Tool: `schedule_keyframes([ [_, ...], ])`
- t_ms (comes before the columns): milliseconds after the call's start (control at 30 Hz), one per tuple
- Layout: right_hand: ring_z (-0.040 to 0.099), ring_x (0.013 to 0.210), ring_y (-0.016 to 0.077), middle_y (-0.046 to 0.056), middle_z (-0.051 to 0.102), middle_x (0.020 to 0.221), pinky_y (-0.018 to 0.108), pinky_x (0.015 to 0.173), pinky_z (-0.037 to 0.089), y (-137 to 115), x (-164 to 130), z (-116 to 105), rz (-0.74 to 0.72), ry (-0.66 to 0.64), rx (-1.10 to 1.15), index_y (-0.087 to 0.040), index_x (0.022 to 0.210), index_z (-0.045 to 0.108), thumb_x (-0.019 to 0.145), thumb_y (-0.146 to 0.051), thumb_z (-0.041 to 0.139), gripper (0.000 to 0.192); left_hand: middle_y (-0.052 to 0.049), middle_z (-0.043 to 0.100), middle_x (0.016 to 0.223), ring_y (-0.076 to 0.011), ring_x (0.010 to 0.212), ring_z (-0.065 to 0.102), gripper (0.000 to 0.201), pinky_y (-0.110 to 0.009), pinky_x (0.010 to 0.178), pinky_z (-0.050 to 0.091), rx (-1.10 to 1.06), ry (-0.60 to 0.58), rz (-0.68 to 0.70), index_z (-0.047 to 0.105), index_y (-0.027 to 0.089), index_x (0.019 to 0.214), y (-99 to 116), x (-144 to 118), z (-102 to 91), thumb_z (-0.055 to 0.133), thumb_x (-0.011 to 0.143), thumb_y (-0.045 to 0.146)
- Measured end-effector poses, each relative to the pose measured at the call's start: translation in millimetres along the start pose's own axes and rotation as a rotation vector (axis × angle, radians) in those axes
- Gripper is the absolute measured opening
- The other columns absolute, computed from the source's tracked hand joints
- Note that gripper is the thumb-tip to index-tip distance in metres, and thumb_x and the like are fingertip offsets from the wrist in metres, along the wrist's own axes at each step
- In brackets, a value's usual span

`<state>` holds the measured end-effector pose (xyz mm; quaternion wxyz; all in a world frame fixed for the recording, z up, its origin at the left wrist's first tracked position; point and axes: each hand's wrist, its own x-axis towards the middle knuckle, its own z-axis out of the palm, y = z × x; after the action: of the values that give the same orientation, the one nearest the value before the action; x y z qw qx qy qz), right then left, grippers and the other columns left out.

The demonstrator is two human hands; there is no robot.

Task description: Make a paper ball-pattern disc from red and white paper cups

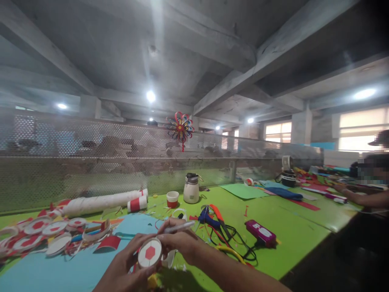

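A green table [291, 235] carries a sheet of blue paper [60, 267], a heap of white discs with red centres [45, 231], a long white roll [100, 202], a small red and white cup [172, 198], a cream kettle [191, 188] and a magenta device [260, 232] with black cables. A perforated metal screen [91, 154] stands behind, bearing a red paper flower [180, 127]. A co-worker's arm [361, 198] rests at far right.

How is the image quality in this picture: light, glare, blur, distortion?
Head view: ceiling lamps flare and haze the upper half; wide-angle bending curves the mesh fence; the hands' disc is fairly sharp, while the left hand and the far table end are soft.
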<state>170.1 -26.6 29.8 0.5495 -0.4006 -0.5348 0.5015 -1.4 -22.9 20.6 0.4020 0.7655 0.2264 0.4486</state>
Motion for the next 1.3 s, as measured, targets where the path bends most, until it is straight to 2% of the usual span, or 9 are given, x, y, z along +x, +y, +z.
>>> schedule_keyframes([
  [133,0.056,0.042,0.0116,-0.002,0.062,0.051,0.023,0.042,0.044,1,-1,-7,-0.003,-0.052,-0.005,-0.014,0.076,0.059,0.058,-0.045,0.079,0.041,-0.006,0.068,0.102,-0.0277,0.095,0.064,0.043,-0.037,0.082,0.052,-0.115,0.060,-0.129,0.063,0.024,0.101,-4,0,2.9,0.068,0.065,0.048],
  [300,0.055,0.042,0.0110,0.000,0.063,0.051,0.024,0.045,0.044,0,-2,-13,0.001,-0.110,-0.017,-0.011,0.075,0.063,0.057,-0.036,0.082,0.036,-0.008,0.069,0.104,-0.0291,0.097,0.064,0.050,-0.037,0.083,0.053,-0.149,0.101,-0.219,0.059,0.023,0.098,-8,-1,4.6,0.071,0.059,0.053],
  [533,0.057,0.045,0.0100,-0.002,0.063,0.055,0.021,0.047,0.044,16,-2,-13,-0.010,-0.012,0.051,-0.013,0.077,0.061,0.058,-0.035,0.082,0.036,-0.010,0.069,0.110,-0.0295,0.099,0.065,0.058,-0.040,0.087,0.052,-0.216,0.149,-0.251,0.058,0.020,0.107,-30,0,5.8,0.071,0.061,0.052],
  [633,0.059,0.046,0.0119,-0.001,0.065,0.059,0.024,0.047,0.047,20,-6,-8,-0.032,-0.017,0.105,-0.015,0.080,0.059,0.064,-0.034,0.079,0.032,-0.010,0.069,0.108,-0.0280,0.099,0.065,0.057,-0.037,0.085,0.053,-0.188,0.148,-0.225,0.058,0.020,0.110,-29,0,0.7,0.072,0.063,0.049],
  [733,0.060,0.049,0.0123,-0.001,0.066,0.059,0.023,0.049,0.048,17,-13,-3,-0.047,-0.007,0.095,-0.017,0.078,0.059,0.069,-0.032,0.077,0.025,-0.011,0.066,0.112,-0.0264,0.099,0.064,0.053,-0.036,0.084,0.053,-0.012,0.033,-0.127,0.057,0.019,0.114,-20,-1,-6.0,0.069,0.069,0.043],
  [867,0.061,0.055,0.0110,-0.001,0.066,0.063,0.022,0.053,0.050,12,-22,0,-0.068,0.028,0.052,-0.018,0.079,0.059,0.073,-0.029,0.075,0.021,-0.013,0.062,0.113,-0.0251,0.103,0.061,0.047,-0.039,0.088,0.050,0.213,0.074,0.049,0.056,0.016,0.114,-11,-2,-8.6,0.068,0.074,0.037],
  [967,0.062,0.057,0.0105,-0.002,0.065,0.066,0.022,0.055,0.050,12,-27,0,-0.068,0.039,0.030,-0.018,0.081,0.059,0.074,-0.029,0.075,0.020,-0.013,0.062,0.111,-0.0229,0.102,0.060,0.047,-0.039,0.088,0.049,0.290,0.065,0.140,0.054,0.015,0.117,-12,-3,-6.5,0.069,0.075,0.032],
  [1133,0.064,0.063,0.0114,-0.001,0.067,0.073,0.024,0.060,0.052,10,-30,-3,-0.079,0.057,-0.030,-0.018,0.087,0.060,0.079,-0.029,0.071,0.017,-0.011,0.062,0.109,-0.0214,0.101,0.060,0.049,-0.037,0.086,0.050,0.323,0.066,0.192,0.053,0.016,0.117,-18,-3,-5.6,0.072,0.074,0.028],
  [1300,0.065,0.075,0.0149,0.002,0.067,0.082,0.029,0.067,0.054,3,-29,-13,-0.203,0.148,-0.014,-0.020,0.100,0.059,0.087,-0.029,0.063,0.017,-0.011,0.061,0.112,-0.0212,0.103,0.059,0.048,-0.038,0.088,0.049,0.351,0.054,0.148,0.053,0.016,0.119,-19,-2,-7.5,0.070,0.075,0.024],
])
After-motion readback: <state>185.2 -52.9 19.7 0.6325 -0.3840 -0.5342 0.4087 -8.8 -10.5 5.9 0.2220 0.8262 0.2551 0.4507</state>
